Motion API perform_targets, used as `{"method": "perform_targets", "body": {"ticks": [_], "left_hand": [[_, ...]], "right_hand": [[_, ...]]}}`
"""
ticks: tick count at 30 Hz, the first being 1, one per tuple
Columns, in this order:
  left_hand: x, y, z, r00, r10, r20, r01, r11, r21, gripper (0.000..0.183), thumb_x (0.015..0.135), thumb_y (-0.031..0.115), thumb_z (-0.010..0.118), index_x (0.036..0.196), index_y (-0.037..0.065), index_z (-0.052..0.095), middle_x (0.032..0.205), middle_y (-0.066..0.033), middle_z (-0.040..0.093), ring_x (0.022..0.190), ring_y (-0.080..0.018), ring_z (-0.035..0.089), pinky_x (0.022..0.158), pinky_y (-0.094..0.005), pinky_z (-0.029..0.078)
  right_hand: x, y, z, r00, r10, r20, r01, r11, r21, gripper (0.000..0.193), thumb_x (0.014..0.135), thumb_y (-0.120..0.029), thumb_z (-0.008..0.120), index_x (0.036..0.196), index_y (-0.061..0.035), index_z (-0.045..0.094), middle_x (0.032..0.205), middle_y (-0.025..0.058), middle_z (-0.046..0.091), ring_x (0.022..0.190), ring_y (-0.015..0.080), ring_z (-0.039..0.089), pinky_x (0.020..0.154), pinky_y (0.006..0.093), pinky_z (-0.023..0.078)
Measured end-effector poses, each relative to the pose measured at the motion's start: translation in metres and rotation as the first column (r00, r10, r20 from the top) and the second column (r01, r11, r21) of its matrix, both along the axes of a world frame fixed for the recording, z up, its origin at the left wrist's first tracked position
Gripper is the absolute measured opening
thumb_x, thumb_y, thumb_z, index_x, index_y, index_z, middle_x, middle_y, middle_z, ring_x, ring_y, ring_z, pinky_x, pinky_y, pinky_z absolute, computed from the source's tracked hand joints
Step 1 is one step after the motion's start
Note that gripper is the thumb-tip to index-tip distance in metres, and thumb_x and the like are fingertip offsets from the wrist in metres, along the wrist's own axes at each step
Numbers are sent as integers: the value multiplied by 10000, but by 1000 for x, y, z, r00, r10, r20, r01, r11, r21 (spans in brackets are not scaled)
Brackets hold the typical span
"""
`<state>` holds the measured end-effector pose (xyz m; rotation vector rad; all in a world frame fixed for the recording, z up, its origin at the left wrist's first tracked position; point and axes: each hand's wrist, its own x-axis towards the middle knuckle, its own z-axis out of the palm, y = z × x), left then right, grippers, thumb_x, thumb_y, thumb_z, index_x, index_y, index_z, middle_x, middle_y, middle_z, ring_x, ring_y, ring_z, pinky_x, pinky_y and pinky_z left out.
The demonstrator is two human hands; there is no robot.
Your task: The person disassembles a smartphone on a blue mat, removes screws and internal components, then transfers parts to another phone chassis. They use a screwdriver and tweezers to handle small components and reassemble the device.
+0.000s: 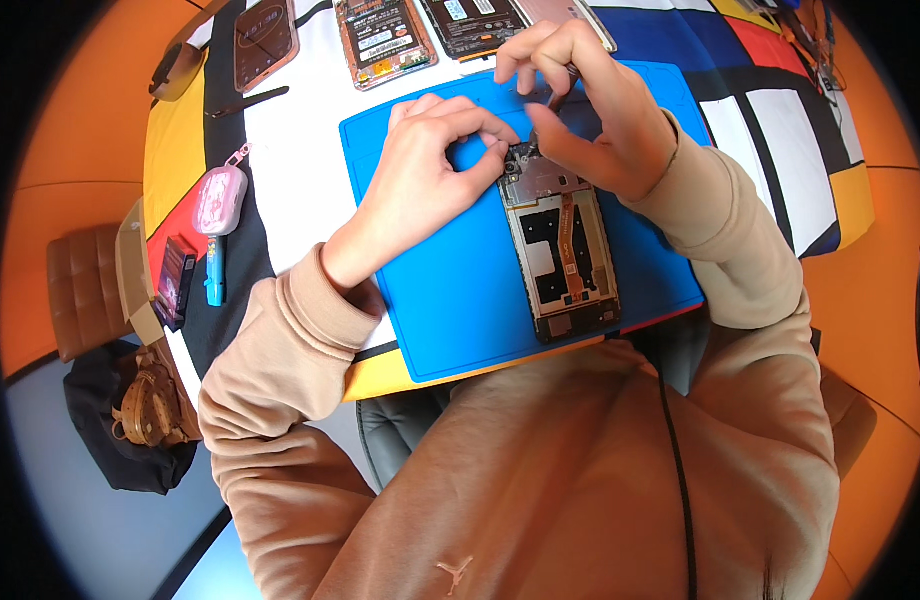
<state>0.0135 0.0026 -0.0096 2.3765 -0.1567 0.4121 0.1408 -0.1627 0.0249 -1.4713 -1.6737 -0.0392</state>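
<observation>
A disassembled phone lies on a blue work mat, its inside facing up with an orange ribbon cable running down it. My left hand is closed, with thumb and index finger pinched at the phone's upper left corner beside the camera area. Whether a small part is between those fingertips is hidden. Above the phone's top end, my right hand curls around a slim dark tool, partly covered by the fingers. The tool's tip is near the phone's top edge; contact is not clear.
Beyond the mat lie an opened phone, another opened phone and a phone with a lit screen. At left are a pink case, a blue stick-shaped item and a small dark box. A black cord hangs over my front.
</observation>
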Motion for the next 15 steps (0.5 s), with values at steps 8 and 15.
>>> {"method": "perform_targets", "body": {"ticks": [8, 15], "left_hand": [[0, 0, 0, 1000, -10, -4, 10, 1000, -10, 117, 819, 133, 636, 882, 93, 726, 827, -21, 645, 838, -179, 537, 884, -339, 322], [0, 0, 2, 1000, -7, -15, 7, 1000, -5, 118, 814, 133, 634, 877, 90, 724, 829, -22, 644, 845, -180, 539, 886, -339, 324]], "right_hand": [[1, 0, -3, 992, 11, -128, -13, 1000, -13, 266, 869, 68, 580, 884, -83, 362, 1112, 124, 573, 743, 97, 508, 734, 234, 458], [1, 1, -4, 991, -55, -120, 50, 998, -43, 253, 864, 63, 578, 900, -85, 376, 1114, 101, 576, 722, 63, 522, 692, 223, 474]]}}
